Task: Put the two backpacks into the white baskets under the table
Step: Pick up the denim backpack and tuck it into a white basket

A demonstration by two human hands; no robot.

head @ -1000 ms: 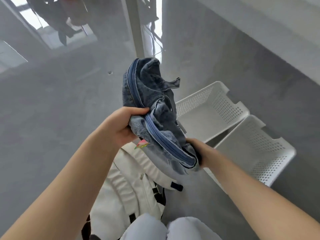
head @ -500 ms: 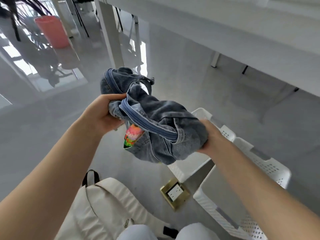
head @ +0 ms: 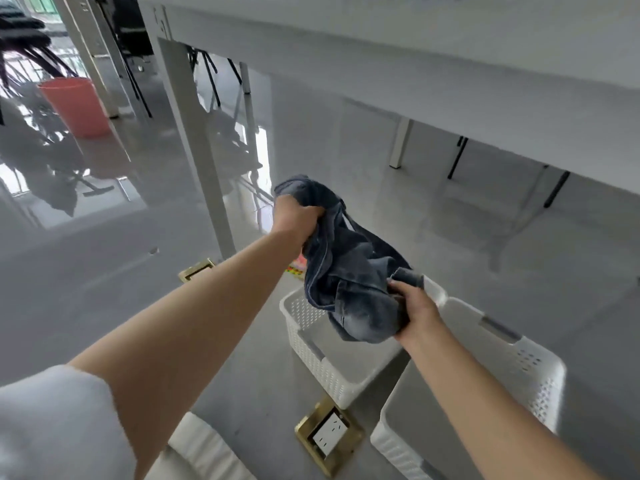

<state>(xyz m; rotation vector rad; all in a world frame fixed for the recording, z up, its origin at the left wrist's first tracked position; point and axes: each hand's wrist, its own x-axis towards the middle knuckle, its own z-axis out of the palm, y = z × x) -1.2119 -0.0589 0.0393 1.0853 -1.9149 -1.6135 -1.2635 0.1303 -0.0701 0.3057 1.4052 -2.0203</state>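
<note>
Both hands are clamped on the crumpled denim backpack (head: 349, 271), the left hand (head: 294, 220) gripping its far upper end and the right hand (head: 414, 310) its near lower end, holding it in the air over the left of the 2 white baskets (head: 311, 344) on the grey floor. The right white basket (head: 533, 368) sits just beside it, both near the edge of the white tabletop (head: 450, 64). A cream backpack (head: 197, 455) lies at the near edge, by a brass floor socket (head: 329, 436).
</note>
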